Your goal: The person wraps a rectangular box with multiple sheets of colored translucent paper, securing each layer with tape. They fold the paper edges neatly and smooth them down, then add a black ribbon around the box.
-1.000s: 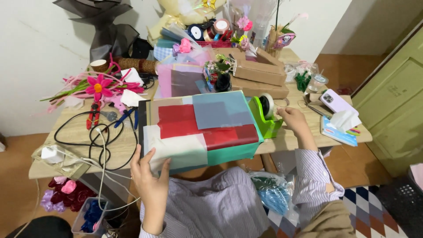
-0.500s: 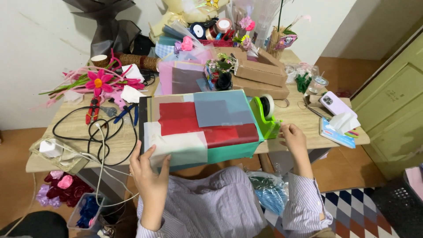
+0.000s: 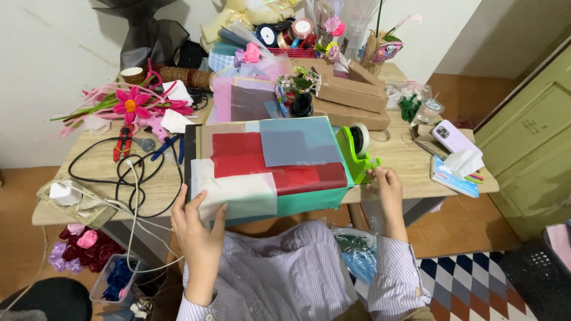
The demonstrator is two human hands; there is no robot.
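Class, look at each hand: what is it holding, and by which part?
Left hand holds the stack of coloured paper sheets by its near-left corner. Right hand pinches the tape end at the green tape dispenser.

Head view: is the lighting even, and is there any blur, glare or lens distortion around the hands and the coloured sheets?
Head view: soft, even light with faint shadows; the stack of coloured sheets shows no strong glare; left hand and right hand by the green tape dispenser look sharp, with no motion blur; wide-angle bending shows at the table edge and the green door.
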